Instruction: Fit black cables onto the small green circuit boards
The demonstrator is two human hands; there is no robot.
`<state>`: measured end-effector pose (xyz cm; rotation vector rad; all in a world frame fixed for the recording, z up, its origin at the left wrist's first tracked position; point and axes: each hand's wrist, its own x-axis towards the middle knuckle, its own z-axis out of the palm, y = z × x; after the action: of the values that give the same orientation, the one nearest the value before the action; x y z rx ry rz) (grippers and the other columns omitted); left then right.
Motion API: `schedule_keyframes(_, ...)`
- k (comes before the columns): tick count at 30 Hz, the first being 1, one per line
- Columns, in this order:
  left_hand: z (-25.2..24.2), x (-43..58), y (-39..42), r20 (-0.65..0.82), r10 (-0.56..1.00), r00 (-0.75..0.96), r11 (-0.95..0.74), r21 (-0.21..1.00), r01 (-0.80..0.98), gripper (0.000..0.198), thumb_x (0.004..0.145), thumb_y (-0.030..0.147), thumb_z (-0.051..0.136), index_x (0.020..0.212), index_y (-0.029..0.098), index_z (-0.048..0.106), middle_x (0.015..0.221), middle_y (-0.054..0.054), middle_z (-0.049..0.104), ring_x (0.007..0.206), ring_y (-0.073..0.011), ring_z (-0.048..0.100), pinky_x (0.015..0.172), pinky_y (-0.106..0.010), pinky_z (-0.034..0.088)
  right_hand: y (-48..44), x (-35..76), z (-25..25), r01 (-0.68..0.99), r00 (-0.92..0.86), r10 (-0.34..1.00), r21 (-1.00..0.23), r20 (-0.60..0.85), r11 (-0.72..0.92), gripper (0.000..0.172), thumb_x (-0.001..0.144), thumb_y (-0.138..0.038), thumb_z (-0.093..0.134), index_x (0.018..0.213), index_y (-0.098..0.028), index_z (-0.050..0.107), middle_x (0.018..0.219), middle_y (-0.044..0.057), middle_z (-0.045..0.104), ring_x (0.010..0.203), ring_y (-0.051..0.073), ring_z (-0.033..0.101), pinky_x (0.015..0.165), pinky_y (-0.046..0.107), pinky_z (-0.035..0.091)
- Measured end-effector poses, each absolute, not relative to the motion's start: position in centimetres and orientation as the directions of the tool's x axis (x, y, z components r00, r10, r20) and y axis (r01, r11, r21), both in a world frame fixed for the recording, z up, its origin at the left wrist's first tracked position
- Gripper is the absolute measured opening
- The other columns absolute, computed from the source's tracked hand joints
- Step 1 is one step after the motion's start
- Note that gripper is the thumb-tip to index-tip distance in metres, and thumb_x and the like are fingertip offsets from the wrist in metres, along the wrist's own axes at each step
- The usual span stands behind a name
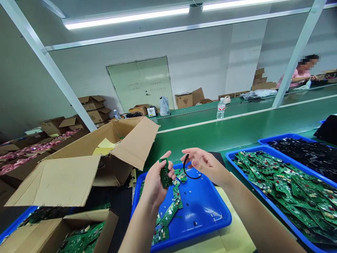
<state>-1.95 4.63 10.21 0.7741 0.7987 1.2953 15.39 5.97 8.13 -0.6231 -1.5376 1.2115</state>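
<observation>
My left hand [158, 179] is closed around a small green circuit board [165, 173], held upright over the blue tray [202, 230]. To its right, my right hand [205, 164] pinches a thin black strip [185, 168] that curves down in an open loop; whether it is a cable or a band I cannot tell. Beneath the hands, several circuit boards [170, 214] lie along the tray's left and far parts, with small loose bits scattered on its bottom. A gap separates the two hands.
On the right stand a blue tray heaped with circuit boards [289, 189] and another of black parts [302, 154]. An open carton [126, 140] and a smaller box of boards [105, 232] are at left. Beyond are a water bottle [220, 109] and a person [300, 75].
</observation>
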Motion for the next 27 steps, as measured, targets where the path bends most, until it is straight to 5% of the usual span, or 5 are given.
schedule_keyframes(10,9.2,-1.8,4.3,0.026,0.986,0.165,-0.019,0.999,-0.044,0.039,0.065,0.047,0.075,0.085,0.017,0.059,0.048,0.011,0.041,0.039,-0.0038,0.034,0.040,-0.018,0.027,4.3,15.5,8.5,0.010,-0.378,0.810,-0.873,0.448,0.488,0.057,0.080,-0.059,0.060,0.124,-0.023,0.054,0.124,0.011,0.060,0.112,0.026,0.058,0.095,0.043,0.047)
schedule_keyframes(18,9.5,-1.6,4.0,0.023,0.975,0.221,-0.014,0.999,-0.041,0.034,0.067,0.047,0.071,0.070,0.018,0.055,0.045,0.009,0.042,0.038,-0.0043,0.035,0.040,-0.019,0.025,4.4,15.6,8.4,0.090,-0.391,0.783,-0.827,0.483,0.555,0.061,0.082,-0.061,0.054,0.130,-0.023,0.051,0.128,0.012,0.058,0.116,0.027,0.055,0.097,0.042,0.046)
schedule_keyframes(27,10.0,-1.3,3.2,-0.051,0.927,0.371,0.113,0.983,-0.147,0.032,0.065,0.043,0.074,0.066,0.018,0.053,0.044,0.009,0.043,0.036,-0.0035,0.034,0.036,-0.016,0.026,5.3,17.1,8.4,0.073,-0.406,0.620,-0.653,0.671,0.754,0.085,0.081,-0.078,0.012,0.135,-0.022,0.048,0.108,0.010,0.070,0.113,0.028,0.056,0.102,0.046,0.036)
